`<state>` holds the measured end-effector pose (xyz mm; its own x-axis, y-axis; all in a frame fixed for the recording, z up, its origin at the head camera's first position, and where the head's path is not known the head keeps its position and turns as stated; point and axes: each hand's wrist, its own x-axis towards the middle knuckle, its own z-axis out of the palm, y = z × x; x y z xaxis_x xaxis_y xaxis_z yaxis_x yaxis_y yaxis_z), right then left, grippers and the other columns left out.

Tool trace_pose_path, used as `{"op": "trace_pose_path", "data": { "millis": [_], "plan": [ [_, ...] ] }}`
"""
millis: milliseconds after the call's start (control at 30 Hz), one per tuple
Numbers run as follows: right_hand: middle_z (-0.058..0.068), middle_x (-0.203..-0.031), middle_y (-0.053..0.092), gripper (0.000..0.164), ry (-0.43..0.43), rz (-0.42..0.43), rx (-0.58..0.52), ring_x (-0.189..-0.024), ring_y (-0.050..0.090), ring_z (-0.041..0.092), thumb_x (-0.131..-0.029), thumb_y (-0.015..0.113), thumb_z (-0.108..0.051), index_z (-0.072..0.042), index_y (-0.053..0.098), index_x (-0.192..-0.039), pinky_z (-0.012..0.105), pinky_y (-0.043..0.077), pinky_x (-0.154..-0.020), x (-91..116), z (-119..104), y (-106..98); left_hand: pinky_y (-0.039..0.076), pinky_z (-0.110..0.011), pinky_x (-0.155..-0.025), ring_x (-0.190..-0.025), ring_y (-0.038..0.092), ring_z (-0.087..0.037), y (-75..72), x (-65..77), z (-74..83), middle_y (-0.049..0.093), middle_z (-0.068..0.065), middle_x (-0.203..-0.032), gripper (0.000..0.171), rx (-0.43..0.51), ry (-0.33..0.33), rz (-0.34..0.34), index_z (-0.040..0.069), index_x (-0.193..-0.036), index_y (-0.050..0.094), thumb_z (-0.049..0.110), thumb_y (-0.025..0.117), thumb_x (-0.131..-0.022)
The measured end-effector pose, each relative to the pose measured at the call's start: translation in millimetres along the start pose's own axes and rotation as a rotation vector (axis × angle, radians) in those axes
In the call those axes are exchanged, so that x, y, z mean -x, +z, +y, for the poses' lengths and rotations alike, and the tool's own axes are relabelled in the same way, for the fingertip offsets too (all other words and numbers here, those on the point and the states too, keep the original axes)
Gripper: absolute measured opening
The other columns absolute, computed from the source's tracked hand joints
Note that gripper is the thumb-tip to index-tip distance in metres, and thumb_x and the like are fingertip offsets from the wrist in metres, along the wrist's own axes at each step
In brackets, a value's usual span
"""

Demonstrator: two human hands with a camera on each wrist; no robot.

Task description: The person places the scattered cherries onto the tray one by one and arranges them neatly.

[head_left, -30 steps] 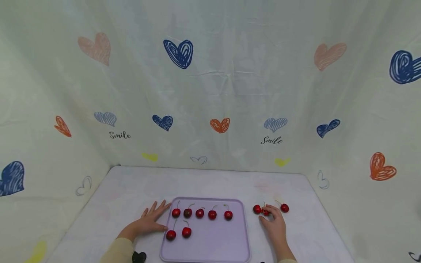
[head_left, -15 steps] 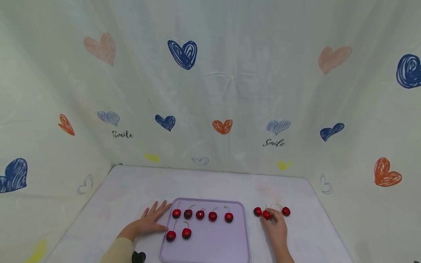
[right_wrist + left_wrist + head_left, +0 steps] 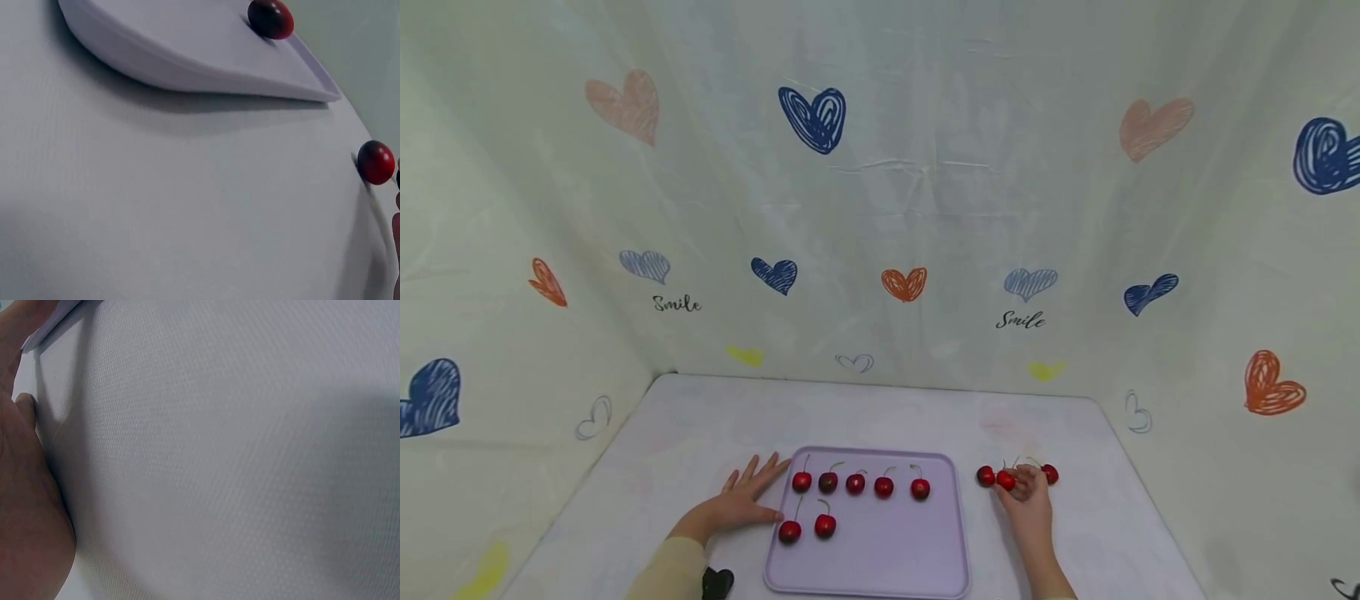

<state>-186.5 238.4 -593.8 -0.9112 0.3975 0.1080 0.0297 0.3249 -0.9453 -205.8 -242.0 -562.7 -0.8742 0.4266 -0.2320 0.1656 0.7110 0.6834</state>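
Observation:
My left hand (image 3: 737, 504) lies spread beside the lilac tray (image 3: 895, 567), with its thumb and a fingertip at the tray's left rim. The left wrist view shows part of that hand (image 3: 31, 506) against the white tabletop. Right of the tray, my right hand (image 3: 1028, 504) has its fingers curled and pinches a red cherry (image 3: 1005, 480). Close by on the left is another cherry (image 3: 985, 476), and a further cherry (image 3: 1050, 473) is partly hidden behind the hand. At the right wrist view's edge, only a sliver of fingers (image 3: 397, 234) appears, near a cherry (image 3: 375, 162).
Cherries with stems stand in the tray: several along the back row (image 3: 855, 483), and two at the left of the second row, one being a dark red cherry (image 3: 825, 526). A black heart-shaped object (image 3: 718, 582) lies by the left sleeve. A heart-printed curtain (image 3: 880, 208) surrounds the table.
My right hand's fingers have shifted slightly right and drawn back among the loose cherries, and the pinched cherry shows more fully. My left hand and the tray's cherries stay put.

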Motion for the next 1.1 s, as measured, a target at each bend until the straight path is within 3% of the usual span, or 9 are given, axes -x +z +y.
{"op": "trace_pose_path", "data": {
  "millis": [100,267,533,667,833,1100],
  "plan": [
    [0.023,-0.12,0.06,0.045,-0.004,-0.013,-0.032,-0.088,0.061,0.007,-0.083,0.072,0.007,0.002,0.046,-0.119,0.01,0.049,-0.073,7,-10,1,-0.01,-0.065,-0.109,-0.142,-0.009,-0.049,0.2,-1.4,-0.7,0.012,-0.024,-0.159,0.089,0.001,0.002,-0.004,0.013,-0.154,0.03,0.039,0.074,-0.08],
    [0.021,-0.122,0.056,0.037,0.026,-0.059,-0.115,-0.092,0.065,0.017,-0.083,0.071,0.009,0.003,0.053,-0.115,0.016,0.053,-0.073,20,-27,12,-0.007,-0.065,-0.11,-0.143,-0.007,-0.048,-0.3,-1.1,0.1,0.014,-0.021,-0.16,0.09,-0.029,-0.026,-0.001,0.014,-0.154,0.031,0.039,0.075,-0.08],
    [0.02,-0.123,0.054,0.039,0.086,-0.103,-0.174,-0.095,0.066,0.018,-0.083,0.07,0.01,0.004,0.058,-0.119,0.02,0.055,-0.075,42,-42,39,-0.007,-0.065,-0.11,-0.143,-0.006,-0.049,-1.5,0.8,2.2,0.015,-0.023,-0.159,0.09,-0.022,-0.015,0.013,0.012,-0.153,0.032,0.038,0.076,-0.079],
    [0.021,-0.114,0.059,0.035,0.041,-0.116,-0.233,-0.086,0.067,0.011,-0.079,0.071,0.013,0.006,0.061,-0.112,0.02,0.055,-0.073,54,-48,54,-0.011,-0.065,-0.108,-0.141,-0.009,-0.051,-1.2,1.5,1.4,0.011,-0.026,-0.158,0.09,0.01,0.009,0.007,0.013,-0.153,0.03,0.039,0.074,-0.08],
    [0.022,-0.113,0.058,0.032,-0.031,-0.186,-0.293,-0.089,0.069,0.021,-0.079,0.071,0.013,0.008,0.063,-0.11,0.019,0.055,-0.075,68,-57,71,-0.013,-0.064,-0.108,-0.141,-0.01,-0.051,-0.2,0.3,-0.6,0.011,-0.027,-0.158,0.09,0.03,0.013,0.015,0.015,-0.153,0.031,0.04,0.075,-0.079],
    [0.021,-0.112,0.058,0.027,-0.049,-0.273,-0.383,-0.088,0.068,0.016,-0.08,0.07,0.014,0.01,0.064,-0.106,0.021,0.055,-0.077,86,-60,98,-0.009,-0.064,-0.11,-0.143,-0.007,-0.048,2.5,-2.7,-5.9,0.013,-0.025,-0.159,0.09,-0.001,-0.013,0.022,0.021,-0.154,0.032,0.046,0.075,-0.078]
  ]
}}
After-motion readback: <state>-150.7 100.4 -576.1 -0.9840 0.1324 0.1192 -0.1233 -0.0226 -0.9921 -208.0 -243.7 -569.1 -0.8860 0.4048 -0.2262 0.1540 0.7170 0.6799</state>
